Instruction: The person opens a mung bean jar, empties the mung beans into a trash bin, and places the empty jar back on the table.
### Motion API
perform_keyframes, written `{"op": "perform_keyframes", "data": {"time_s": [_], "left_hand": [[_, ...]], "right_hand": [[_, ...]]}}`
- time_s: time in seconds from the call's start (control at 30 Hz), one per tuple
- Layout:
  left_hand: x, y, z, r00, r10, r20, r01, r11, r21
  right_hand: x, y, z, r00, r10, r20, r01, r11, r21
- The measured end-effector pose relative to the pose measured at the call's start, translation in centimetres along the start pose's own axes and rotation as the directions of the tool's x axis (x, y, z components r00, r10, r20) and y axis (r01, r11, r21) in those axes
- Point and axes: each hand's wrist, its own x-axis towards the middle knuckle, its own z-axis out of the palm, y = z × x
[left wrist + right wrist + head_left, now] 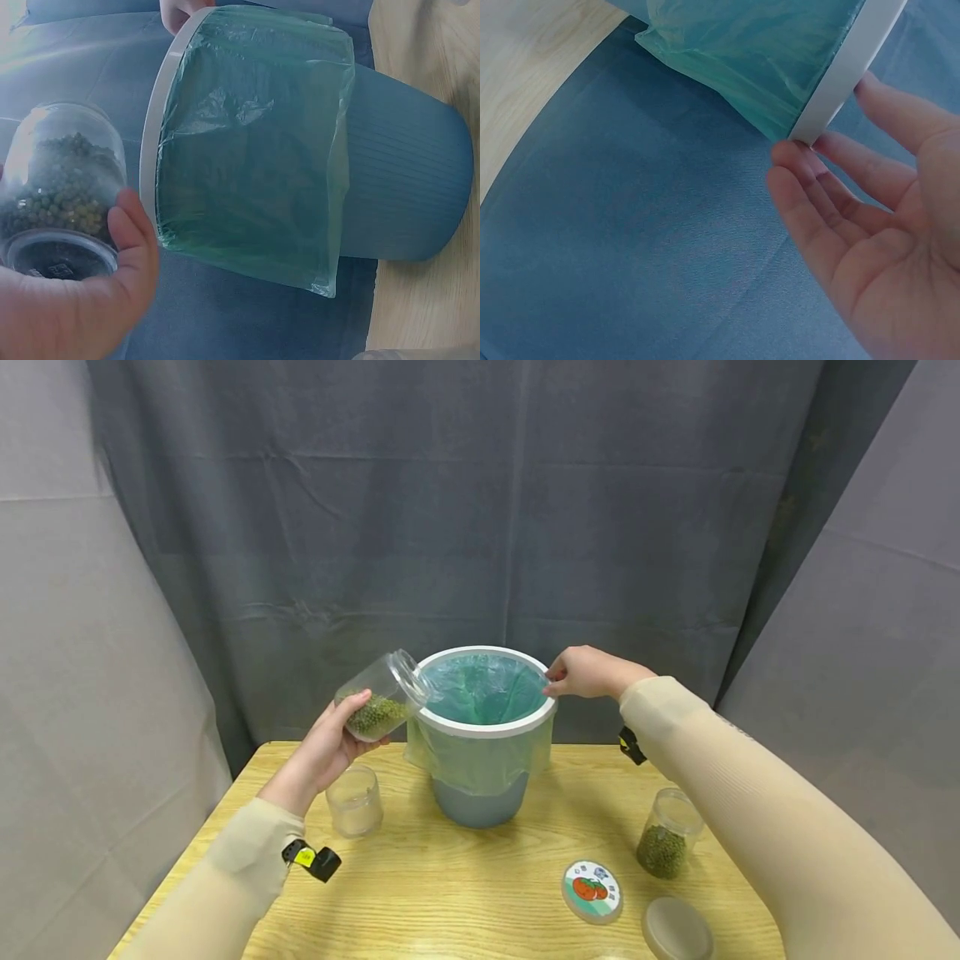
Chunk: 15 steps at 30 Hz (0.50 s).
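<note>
My left hand (328,750) grips a clear jar (377,678) partly filled with green beans (377,716). The jar tilts with its open mouth up and to the right, at the left side of the trash can (480,808). In the left wrist view the beans (60,187) lie inside the jar. A translucent green bag (468,764) lines the can and folds over the outside below its white rim (487,731). My right hand (592,672) pinches the rim's right side; in the right wrist view thumb and fingers meet the white rim (847,75) from both sides.
An uncovered clear jar (355,806) stands left of the can on the wooden table (450,885). Nearer the right edge is another jar with green beans (663,850). In front lie a tomato-printed lid (592,891) and a plain beige lid (677,930). A grey curtain (375,527) hangs behind.
</note>
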Motion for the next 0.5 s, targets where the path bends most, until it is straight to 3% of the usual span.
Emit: {"op": "perform_keyframes", "data": {"time_s": [0.5], "left_hand": [[1.3,0.4,0.2,0.998,-0.008,-0.056,0.011,0.998,0.059]], "right_hand": [[0.3,0.0,0.1,1.0,0.002,0.005,-0.002,1.0,0.019]]}}
